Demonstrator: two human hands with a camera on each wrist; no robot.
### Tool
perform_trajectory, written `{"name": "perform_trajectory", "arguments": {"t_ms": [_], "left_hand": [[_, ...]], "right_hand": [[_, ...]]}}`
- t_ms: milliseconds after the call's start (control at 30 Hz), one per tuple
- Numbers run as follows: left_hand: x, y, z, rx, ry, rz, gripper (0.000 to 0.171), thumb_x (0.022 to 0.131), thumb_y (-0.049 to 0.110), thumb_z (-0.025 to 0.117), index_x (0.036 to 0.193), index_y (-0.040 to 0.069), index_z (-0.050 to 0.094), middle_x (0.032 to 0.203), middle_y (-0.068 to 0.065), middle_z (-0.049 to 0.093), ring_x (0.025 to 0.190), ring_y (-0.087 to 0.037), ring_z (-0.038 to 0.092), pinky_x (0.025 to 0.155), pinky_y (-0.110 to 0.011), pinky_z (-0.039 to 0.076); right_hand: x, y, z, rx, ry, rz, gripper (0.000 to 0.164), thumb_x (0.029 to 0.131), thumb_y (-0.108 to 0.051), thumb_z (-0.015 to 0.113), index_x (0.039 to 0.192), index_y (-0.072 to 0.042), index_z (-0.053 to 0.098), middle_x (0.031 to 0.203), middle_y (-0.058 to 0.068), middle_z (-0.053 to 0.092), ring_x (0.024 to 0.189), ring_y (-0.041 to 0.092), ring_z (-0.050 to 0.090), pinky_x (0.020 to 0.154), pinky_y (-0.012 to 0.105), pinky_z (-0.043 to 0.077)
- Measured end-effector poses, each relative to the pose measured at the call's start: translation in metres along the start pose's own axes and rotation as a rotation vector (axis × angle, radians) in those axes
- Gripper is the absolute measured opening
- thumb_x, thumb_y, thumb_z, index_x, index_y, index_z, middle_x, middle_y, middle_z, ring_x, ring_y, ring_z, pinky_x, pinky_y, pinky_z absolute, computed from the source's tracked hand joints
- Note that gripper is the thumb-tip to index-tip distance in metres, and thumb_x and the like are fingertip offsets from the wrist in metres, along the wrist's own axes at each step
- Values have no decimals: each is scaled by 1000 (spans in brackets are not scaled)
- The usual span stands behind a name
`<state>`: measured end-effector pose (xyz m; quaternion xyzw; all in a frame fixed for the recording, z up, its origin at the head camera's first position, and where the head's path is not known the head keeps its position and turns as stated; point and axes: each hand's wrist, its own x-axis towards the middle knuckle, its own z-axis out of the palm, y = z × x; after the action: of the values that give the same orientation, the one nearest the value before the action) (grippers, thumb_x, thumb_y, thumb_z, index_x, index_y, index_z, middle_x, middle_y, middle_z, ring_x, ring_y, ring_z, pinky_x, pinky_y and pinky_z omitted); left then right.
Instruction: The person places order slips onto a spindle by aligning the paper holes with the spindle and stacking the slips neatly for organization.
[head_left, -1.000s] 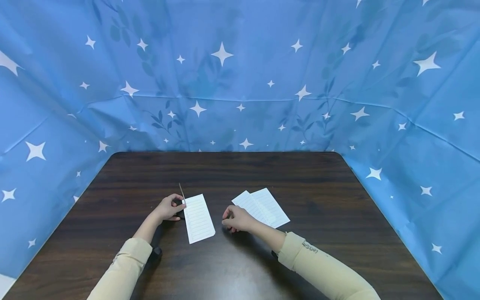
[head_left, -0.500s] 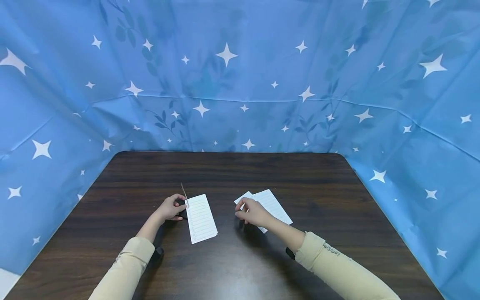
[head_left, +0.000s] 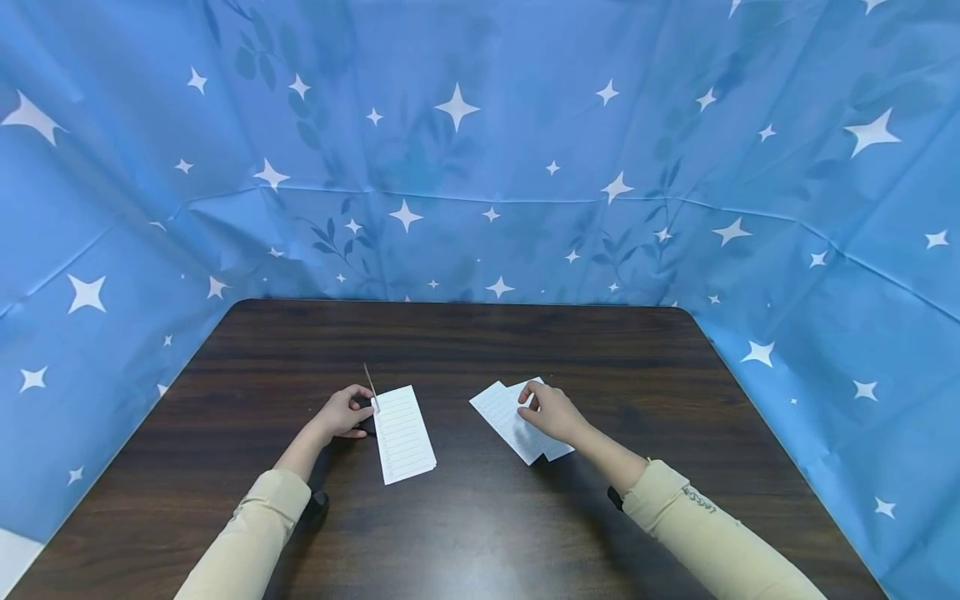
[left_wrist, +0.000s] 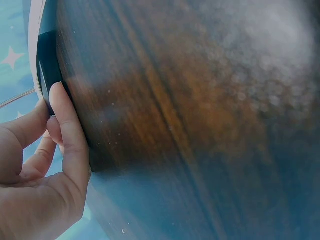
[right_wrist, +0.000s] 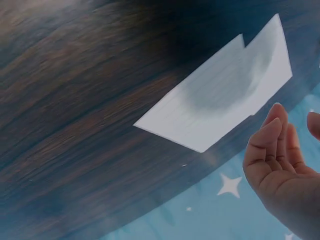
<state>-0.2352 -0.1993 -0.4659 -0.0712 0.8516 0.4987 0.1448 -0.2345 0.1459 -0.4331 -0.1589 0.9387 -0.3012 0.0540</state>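
Observation:
My left hand [head_left: 345,411] pinches a black binder clip [left_wrist: 49,70] at the left edge of a small stack of lined paper [head_left: 405,435]. A thin wire handle [head_left: 371,383] rises from that edge. In the left wrist view the thumb and fingers lie against the dark clip; the sheets show only as a pale edge. My right hand [head_left: 553,411] hovers over two overlapping lined sheets [head_left: 504,412], its fingers loosely bent and holding nothing. The right wrist view shows these sheets [right_wrist: 200,107] flat on the wood, apart from the fingers, with a shadow over them.
The dark wood table [head_left: 465,533] has rounded far corners. A blue curtain with white stars [head_left: 480,150] hangs behind it and along both sides. The lined stack and the loose sheets lie apart, with bare tabletop between them.
My right hand has moved right, from beside the loose sheets to above them, uncovering the near left one. My left hand keeps its hold at the stack's edge.

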Motion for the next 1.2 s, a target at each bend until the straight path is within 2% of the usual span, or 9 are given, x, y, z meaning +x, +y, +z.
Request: {"name": "perform_trajectory", "arguments": {"t_ms": [267, 500, 600, 700, 800, 867, 1000, 1100, 1200], "left_hand": [[-1, 1, 1, -8, 3, 9, 30, 94, 0, 51, 121, -5, 43, 93, -14, 34, 75, -20, 49, 56, -23, 58], [-2, 3, 2, -5, 9, -3, 30, 94, 1, 51, 123, -5, 43, 95, -15, 34, 75, -20, 49, 56, -23, 58], [-2, 3, 3, 2, 13, -15, 31, 94, 1, 51, 124, -4, 42, 97, -16, 34, 75, -20, 49, 56, -22, 57], [-1, 3, 4, 5, 22, -22, 31, 94, 2, 51, 124, -3, 43, 98, -16, 34, 75, -20, 50, 56, -22, 57], [-2, 4, 3, 4, 21, -16, 31, 95, 2, 51, 124, -4, 43, 98, -17, 34, 76, -21, 51, 57, -23, 58], [-3, 3, 2, 7, 23, -15, 31, 94, 2, 51, 124, -4, 43, 98, -17, 35, 76, -21, 51, 56, -23, 58], [-5, 3, -1, 17, 21, -6, 30, 94, 1, 51, 123, -4, 43, 96, -16, 35, 76, -21, 51, 56, -23, 58], [-5, 4, -1, 10, 19, -4, 29, 94, 1, 51, 122, -4, 43, 95, -16, 35, 76, -21, 51, 56, -22, 57], [-6, 3, 1, 3, 19, -7, 29, 94, 1, 51, 122, -5, 43, 95, -16, 34, 76, -22, 51, 55, -22, 57]], "right_hand": [[0, 18, -6, -24, 20, 27, 14, 84, -8, 66, 93, 0, 59, 71, 10, 61, 57, 14, 50, 50, 23, 39], [4, 37, -11, -68, 1, 67, 34, 81, -16, 73, 104, 5, 58, 72, 7, 55, 60, 14, 44, 52, 23, 36], [6, 41, -13, -80, -11, 80, 43, 81, -18, 73, 110, 8, 56, 82, 13, 56, 68, 19, 48, 58, 29, 42], [7, 43, -13, -104, -21, 115, 54, 82, -22, 74, 120, 8, 51, 103, 22, 56, 87, 31, 55, 73, 41, 51], [9, 43, -11, -137, -25, 148, 65, 81, -27, 74, 127, 9, 46, 121, 29, 50, 107, 42, 53, 87, 52, 49], [12, 43, -9, -155, -26, 176, 69, 80, -30, 75, 129, 9, 44, 123, 30, 48, 111, 45, 50, 90, 55, 48], [16, 38, -5, -221, -31, 230, 72, 79, -37, 75, 121, 14, 47, 115, 31, 50, 104, 44, 50, 87, 53, 48], [18, 35, -1, -278, -32, 283, 76, 76, -43, 76, 115, 16, 47, 108, 30, 51, 96, 41, 52, 79, 50, 50], [20, 33, 3, -299, -22, 324, 85, 71, -46, 79, 117, 17, 45, 108, 29, 50, 96, 39, 52, 75, 48, 52]]}}
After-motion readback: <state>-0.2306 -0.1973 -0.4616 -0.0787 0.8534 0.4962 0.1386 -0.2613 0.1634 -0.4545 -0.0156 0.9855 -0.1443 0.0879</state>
